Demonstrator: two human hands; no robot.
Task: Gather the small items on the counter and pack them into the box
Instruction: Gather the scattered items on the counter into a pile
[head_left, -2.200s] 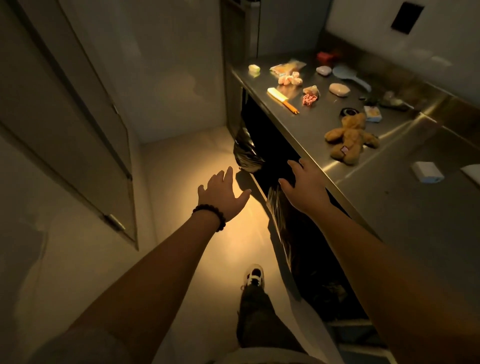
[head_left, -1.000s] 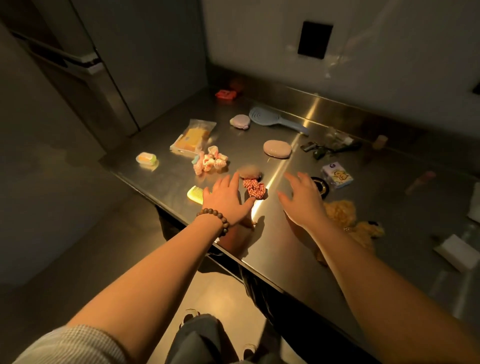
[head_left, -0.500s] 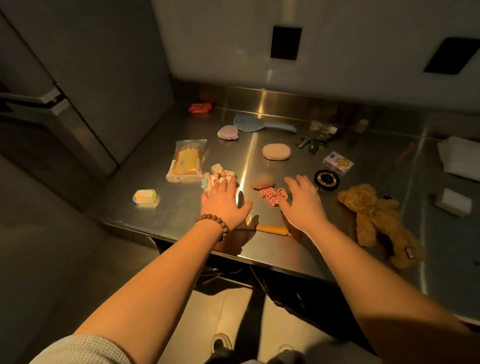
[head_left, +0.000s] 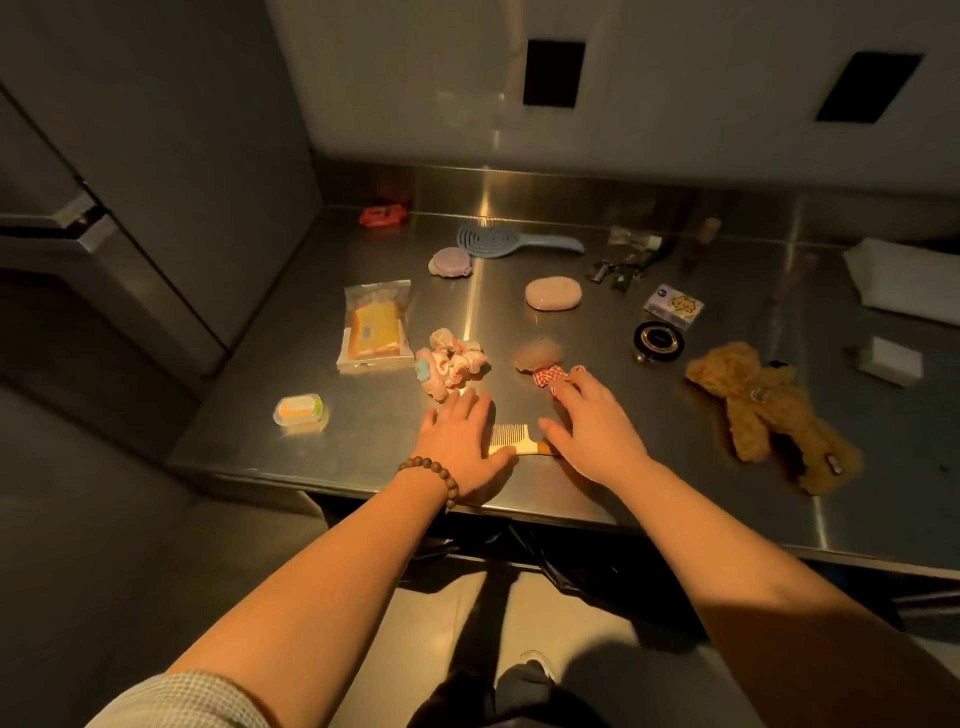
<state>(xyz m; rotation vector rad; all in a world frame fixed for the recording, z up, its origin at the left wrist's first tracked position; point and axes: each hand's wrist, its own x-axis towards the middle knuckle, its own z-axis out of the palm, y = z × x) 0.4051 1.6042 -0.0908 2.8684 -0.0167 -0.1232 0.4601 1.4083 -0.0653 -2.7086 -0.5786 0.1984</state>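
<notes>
Two hands over the counter's (head_left: 363, 467) front edge: left hand (head_left: 460, 447) flat, fingers straight and together; right hand (head_left: 592, 431) fingers spread, relaxed; neither holds anything. One comb (head_left: 511, 439) lies between them near the front edge, left thumb at its spine, right thumb over its handle end. One scrunchie pile (head_left: 449, 364) just beyond the left fingertips. One checked bow (head_left: 550, 375) at the right fingertips. One teddy bear (head_left: 763, 410) toward the right end. One hairbrush (head_left: 509, 241) near the back edge.

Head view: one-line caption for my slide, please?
Both open hands, left hand and right hand, hover around a cream comb on the steel counter.
</notes>
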